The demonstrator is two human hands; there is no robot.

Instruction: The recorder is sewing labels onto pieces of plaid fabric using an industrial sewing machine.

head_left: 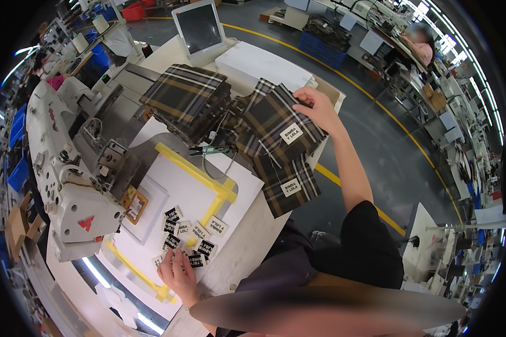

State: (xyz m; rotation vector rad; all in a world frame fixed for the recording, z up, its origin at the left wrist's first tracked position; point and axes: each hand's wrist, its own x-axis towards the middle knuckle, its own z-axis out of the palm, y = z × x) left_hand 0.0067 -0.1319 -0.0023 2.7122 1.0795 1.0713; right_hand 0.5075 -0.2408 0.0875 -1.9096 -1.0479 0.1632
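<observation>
My right hand (316, 109) grips the top edge of a plaid fabric piece (275, 121) bearing a square white label, at the right of the table. A second labelled plaid piece (267, 202) lies beneath it, toward me. My left hand (177, 269) rests with bent, separated fingers at a pile of small black and white square labels (207, 249). They lie on a white board (244, 191) marked with yellow tape (225, 192). Green-handled snips (209, 150) lie above the board, and a stack of folded plaid pieces (180, 90) sits behind them.
A white sewing machine (76, 180) with a clamp frame (134, 205) takes up the left. A screen (198, 31) and white stack (256, 62) stand at the back. Beyond the aisle (388, 140), a person (419, 50) sits among workstations, near blue crates (320, 50).
</observation>
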